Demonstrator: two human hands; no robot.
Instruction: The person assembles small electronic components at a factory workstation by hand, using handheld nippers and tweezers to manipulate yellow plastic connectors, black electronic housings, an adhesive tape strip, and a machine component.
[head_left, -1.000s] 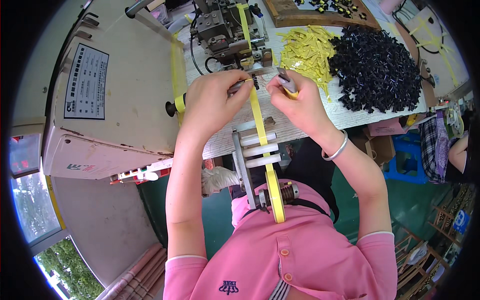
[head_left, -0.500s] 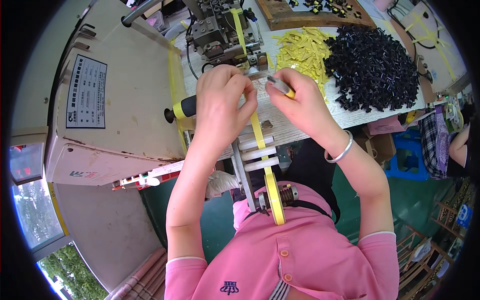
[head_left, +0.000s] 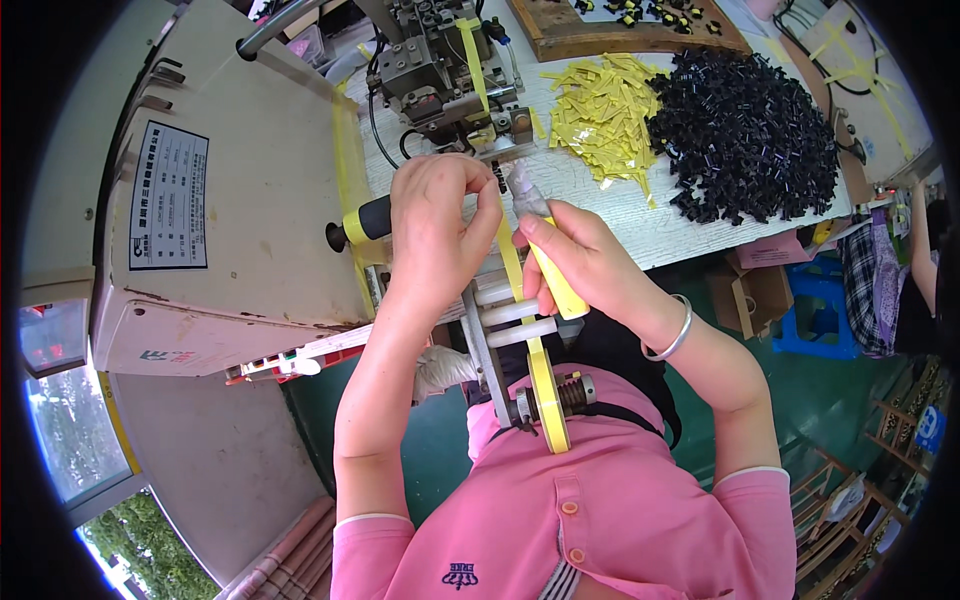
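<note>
Yellow strap (head_left: 512,265) runs up from the reel (head_left: 548,405) at the near edge of the table (head_left: 690,215), over the white rollers (head_left: 515,310), between our two hands and on into the metal feed head (head_left: 440,60) of the machine (head_left: 240,200). Our left hand (head_left: 435,230) has its fingers curled together, pinching at the strap just in front of the feed head, though we cannot tell how firmly it has hold. Our right hand (head_left: 585,260) is clamped around a yellow-handled tool (head_left: 548,270), its grey tip pointing up toward the same spot. Further back on the table lie a heap of cut yellow pieces (head_left: 605,110) and, beside it, a bigger heap of small black parts (head_left: 745,135). We judge the strap to be light, thin and limp, flat like tape, likely to twist or slip if held loosely; best taken by its flat faces between thumb and forefinger, close to where it enters the machine, kept gently taut so it tracks straight.
</note>
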